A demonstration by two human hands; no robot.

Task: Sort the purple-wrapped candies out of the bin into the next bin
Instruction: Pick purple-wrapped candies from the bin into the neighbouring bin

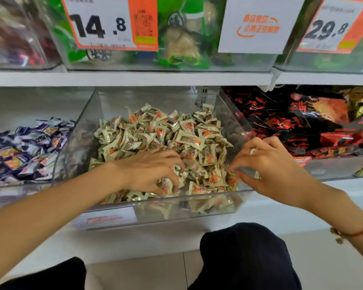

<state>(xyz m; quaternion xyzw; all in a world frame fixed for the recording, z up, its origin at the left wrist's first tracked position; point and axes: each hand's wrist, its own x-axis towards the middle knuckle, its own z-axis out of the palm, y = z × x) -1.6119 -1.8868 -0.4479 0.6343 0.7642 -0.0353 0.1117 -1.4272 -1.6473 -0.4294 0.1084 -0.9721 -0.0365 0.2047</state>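
A clear plastic bin [237,120] in the middle of the lower shelf holds a heap of cream-and-orange wrapped candies [159,132]. To its left lies a pile of purple-wrapped candies [27,147] in the neighbouring bin. My left hand [149,170] reaches into the front of the middle bin, its curled fingers pinching a cream candy [166,185]. My right hand [268,162] hovers at the bin's front right corner, fingers bent down among the candies; whether it holds one is hidden. No purple wrapper shows in the middle bin.
Red and black snack packs [302,126] fill the bin on the right. The upper shelf [134,77] carries clear bins with price tags [109,21] reading 14.8 and 29.8. My dark-clothed knees [245,258] are below, over a tiled floor.
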